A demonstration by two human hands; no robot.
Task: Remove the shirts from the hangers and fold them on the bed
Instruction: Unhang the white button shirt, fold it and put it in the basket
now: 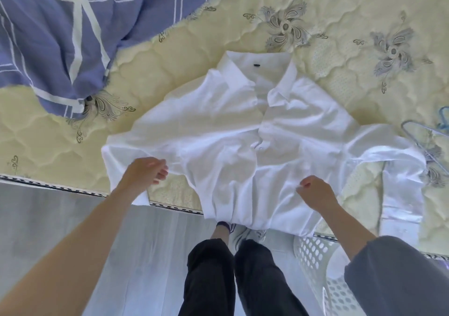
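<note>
Gripping the white shirt (243, 133) with both hands, we have it spread front-up on the bed (170, 72), collar at the far side and hem hanging over the near edge. Our left hand (145, 171) curls its fingers round the cloth beside the sleeve on our left. Our right hand (315, 193) pinches a fold low on the body. A pale blue hanger (424, 137) lies just beside the other sleeve, and a blue checked blanket (48, 36) lies at the far left.

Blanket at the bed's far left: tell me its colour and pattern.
The blanket is periwinkle blue with white crossing stripes, shown in the head view.
</note>
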